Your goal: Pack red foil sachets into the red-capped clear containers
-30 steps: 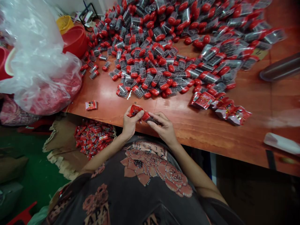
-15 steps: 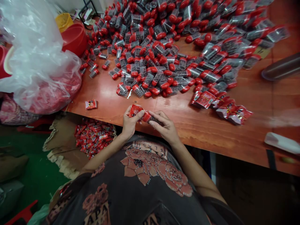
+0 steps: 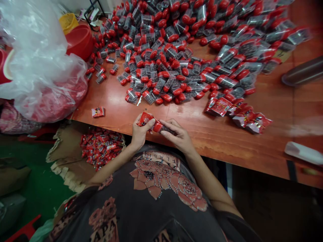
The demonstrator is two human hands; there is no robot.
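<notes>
Just past the table's front edge, my left hand point(image 3: 139, 134) pinches a red printed wrapper point(image 3: 145, 118) between thumb and fingers. My right hand point(image 3: 179, 135) is closed around a small clear tube with a red cap point(image 3: 157, 126); the cap points left, at the wrapper's opening. Fingers hide part of the tube, and I cannot tell how far the cap is inside the wrapper. Beyond my hands lies a large heap of similar red-capped tubes point(image 3: 169, 70) with dark contents. One small wrapped packet point(image 3: 98, 112) rests alone to the left.
Several red packets point(image 3: 258, 123) lie right of my hands. A cardboard box point(image 3: 72, 159) below the table edge holds many wrapped packets. At left stand a cloudy plastic bag point(image 3: 50, 87) and a red basin point(image 3: 80, 40). A white scoop-like object point(image 3: 302, 153) lies far right.
The right hand and the red-capped tube have shifted very slightly, and a bit more of the cap shows. The left hand stays nearly still on the wrapper.
</notes>
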